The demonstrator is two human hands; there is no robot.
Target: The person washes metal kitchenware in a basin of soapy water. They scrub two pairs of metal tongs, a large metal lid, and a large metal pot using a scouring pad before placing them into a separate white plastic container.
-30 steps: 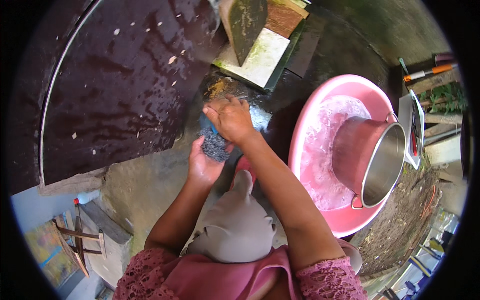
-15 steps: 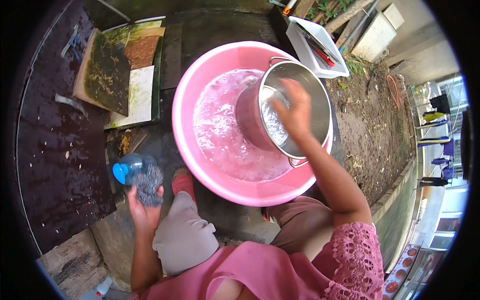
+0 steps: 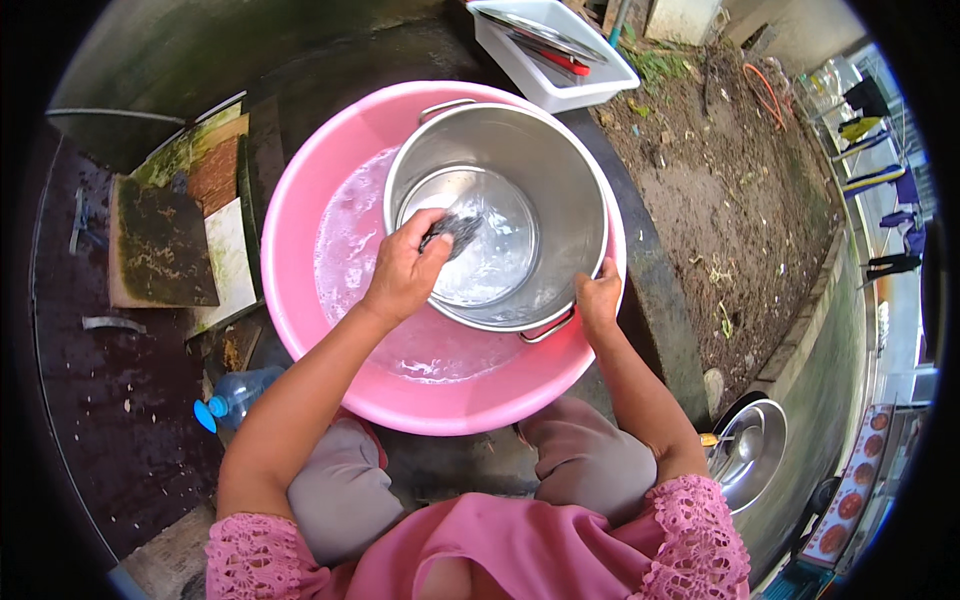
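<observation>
A grey steel-wool scrubber is pinched in my left hand, above the inside bottom of a large steel pot. Whether it touches the metal I cannot tell. My right hand closes on the pot's near right rim, beside one of its wire handles. The pot sits tilted toward me in a wide pink basin of foamy water. A little water glints on the pot's bottom.
A clear bottle with a blue cap lies left of the basin. Behind it a white tub holds lids and a red-handled thing. Steel bowls lie at right, near bare soil. Mossy boards stand at left.
My left hand has carried the scrubber from beside the bottle into the pot. My right hand has moved from above the pot's inside to its rim. The pot now faces me more.
</observation>
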